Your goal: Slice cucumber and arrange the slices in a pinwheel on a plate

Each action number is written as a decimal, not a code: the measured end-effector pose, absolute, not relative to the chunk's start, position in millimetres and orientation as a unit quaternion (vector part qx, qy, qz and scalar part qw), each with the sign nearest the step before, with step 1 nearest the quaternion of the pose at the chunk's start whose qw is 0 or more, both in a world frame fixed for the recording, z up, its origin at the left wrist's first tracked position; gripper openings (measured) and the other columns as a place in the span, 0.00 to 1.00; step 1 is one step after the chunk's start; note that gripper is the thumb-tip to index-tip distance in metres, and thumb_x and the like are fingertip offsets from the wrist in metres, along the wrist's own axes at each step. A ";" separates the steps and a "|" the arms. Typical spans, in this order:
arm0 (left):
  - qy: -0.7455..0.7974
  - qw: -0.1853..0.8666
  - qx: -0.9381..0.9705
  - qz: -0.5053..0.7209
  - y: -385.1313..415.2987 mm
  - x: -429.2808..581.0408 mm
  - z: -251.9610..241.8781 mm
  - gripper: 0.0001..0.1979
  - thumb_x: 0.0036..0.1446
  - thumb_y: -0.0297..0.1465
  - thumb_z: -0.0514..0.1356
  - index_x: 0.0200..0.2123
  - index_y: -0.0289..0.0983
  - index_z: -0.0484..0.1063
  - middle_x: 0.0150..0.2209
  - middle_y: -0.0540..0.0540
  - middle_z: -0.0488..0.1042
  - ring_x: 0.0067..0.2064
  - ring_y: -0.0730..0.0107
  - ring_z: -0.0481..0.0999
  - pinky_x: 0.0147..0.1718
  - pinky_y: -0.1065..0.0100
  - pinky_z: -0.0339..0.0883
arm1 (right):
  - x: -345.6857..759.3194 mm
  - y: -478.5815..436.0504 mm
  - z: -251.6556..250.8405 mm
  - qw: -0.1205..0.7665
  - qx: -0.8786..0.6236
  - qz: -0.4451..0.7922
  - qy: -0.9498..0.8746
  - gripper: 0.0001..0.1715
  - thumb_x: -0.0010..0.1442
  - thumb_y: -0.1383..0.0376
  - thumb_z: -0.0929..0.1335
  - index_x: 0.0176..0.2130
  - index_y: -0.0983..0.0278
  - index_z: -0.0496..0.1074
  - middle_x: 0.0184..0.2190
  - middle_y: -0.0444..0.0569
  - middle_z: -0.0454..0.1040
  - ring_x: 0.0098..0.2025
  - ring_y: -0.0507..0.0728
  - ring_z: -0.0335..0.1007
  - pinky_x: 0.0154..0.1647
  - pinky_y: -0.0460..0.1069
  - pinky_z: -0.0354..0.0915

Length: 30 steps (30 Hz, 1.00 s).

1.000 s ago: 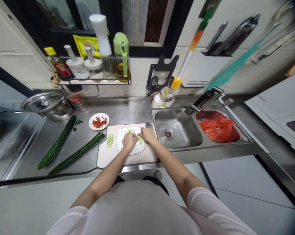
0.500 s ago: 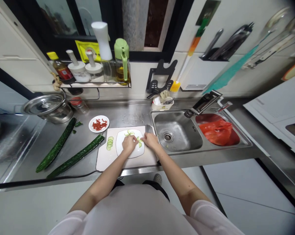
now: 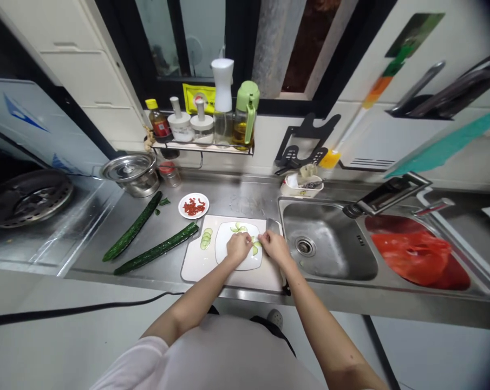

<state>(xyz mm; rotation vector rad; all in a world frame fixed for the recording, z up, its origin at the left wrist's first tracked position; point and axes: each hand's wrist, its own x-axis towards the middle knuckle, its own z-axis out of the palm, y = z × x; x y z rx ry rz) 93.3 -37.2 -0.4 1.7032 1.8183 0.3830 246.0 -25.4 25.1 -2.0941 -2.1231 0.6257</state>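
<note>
Because the plate (image 3: 222, 247) lies near the counter's (image 3: 163, 223) front edge, cucumber slices (image 3: 255, 251) are best placed lightly; whether any is grasped by left hand (image 3: 239, 247) or right hand (image 3: 275, 247) cannot be told

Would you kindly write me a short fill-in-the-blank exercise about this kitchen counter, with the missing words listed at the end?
1. The left hand and right hand are both at a plate coloured ____.
2. Seen from the person's place, the sink lies to the ____ of the cutting board.
3. The small pieces in the round dish are coloured ____.
4. Lying on the counter are ____ long cucumbers.

Missing words: white; right; red; two.
</note>
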 end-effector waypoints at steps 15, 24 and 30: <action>0.790 0.235 0.518 0.230 -81.0 6.4 9.8 0.09 0.59 0.36 0.56 0.39 0.41 0.72 0.34 0.49 0.75 0.39 0.67 0.74 0.37 0.70 0.61 | 234.1 -35.5 36.6 0.076 -0.671 0.217 -0.705 0.16 0.64 0.55 0.61 0.37 0.62 0.72 0.28 0.47 0.75 0.31 0.54 0.68 0.27 0.45 0.50; 0.845 0.179 0.484 0.138 -98.2 -38.5 -7.2 0.16 0.57 0.40 0.57 0.45 0.39 0.71 0.42 0.41 0.75 0.48 0.55 0.72 0.45 0.62 0.60 | 230.2 -44.7 41.2 0.100 -0.660 0.233 -0.707 0.17 0.64 0.54 0.60 0.39 0.61 0.72 0.27 0.46 0.74 0.28 0.53 0.68 0.27 0.45 0.51; 0.839 0.205 0.462 0.200 -93.9 -36.5 -9.8 0.09 0.56 0.34 0.58 0.39 0.40 0.72 0.39 0.46 0.77 0.45 0.61 0.73 0.44 0.65 0.62 | 229.1 -51.2 38.3 0.101 -0.656 0.239 -0.709 0.17 0.64 0.54 0.60 0.38 0.61 0.72 0.25 0.45 0.73 0.28 0.54 0.68 0.27 0.45 0.52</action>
